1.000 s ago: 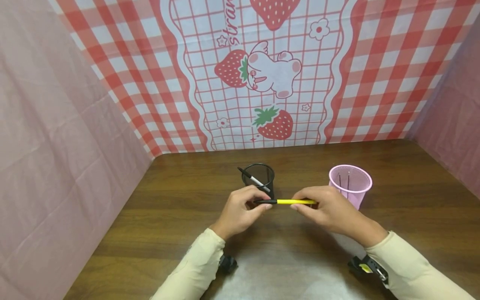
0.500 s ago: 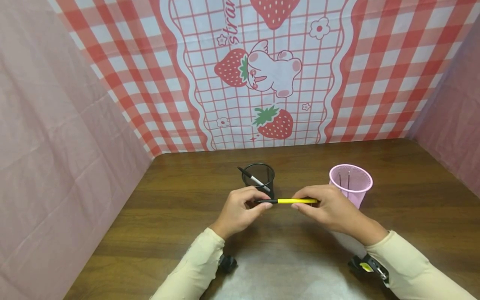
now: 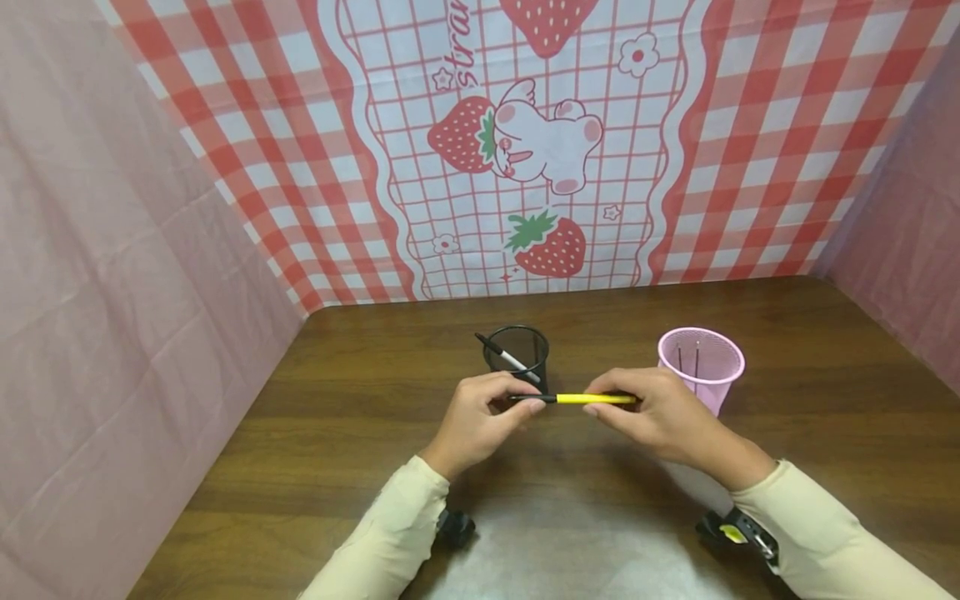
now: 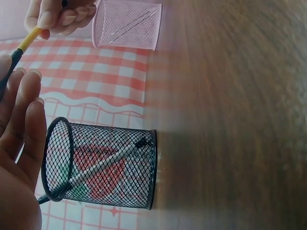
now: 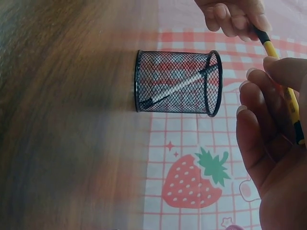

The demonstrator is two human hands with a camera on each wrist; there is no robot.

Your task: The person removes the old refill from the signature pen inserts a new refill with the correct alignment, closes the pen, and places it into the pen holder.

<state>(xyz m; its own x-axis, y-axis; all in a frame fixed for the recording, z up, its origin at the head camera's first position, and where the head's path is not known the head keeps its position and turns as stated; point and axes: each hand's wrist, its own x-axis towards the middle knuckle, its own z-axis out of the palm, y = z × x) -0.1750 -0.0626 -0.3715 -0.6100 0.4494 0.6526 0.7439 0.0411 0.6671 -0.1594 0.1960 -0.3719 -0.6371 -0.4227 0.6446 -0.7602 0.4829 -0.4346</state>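
Observation:
A yellow pen with a black cap is held level above the table, between both hands. My left hand pinches the black capped end with thumb and fingers. At the yellow end, my right hand pinches the barrel; the wrist view shows a black tip at that end, and the other fingers loosely bent. Just beyond the left hand stands a black mesh pen cup. A white pen with black ends leans inside it, one end sticking out over the rim.
A pink mesh pen cup stands beyond the right hand, with two thin dark sticks showing at it. The brown wooden table ends at a strawberry-print checked cloth. Pink cloth hangs at both sides.
The pen has shifted very slightly up in the head view. Both hands keep the same hold, and the two cups stay where they were.

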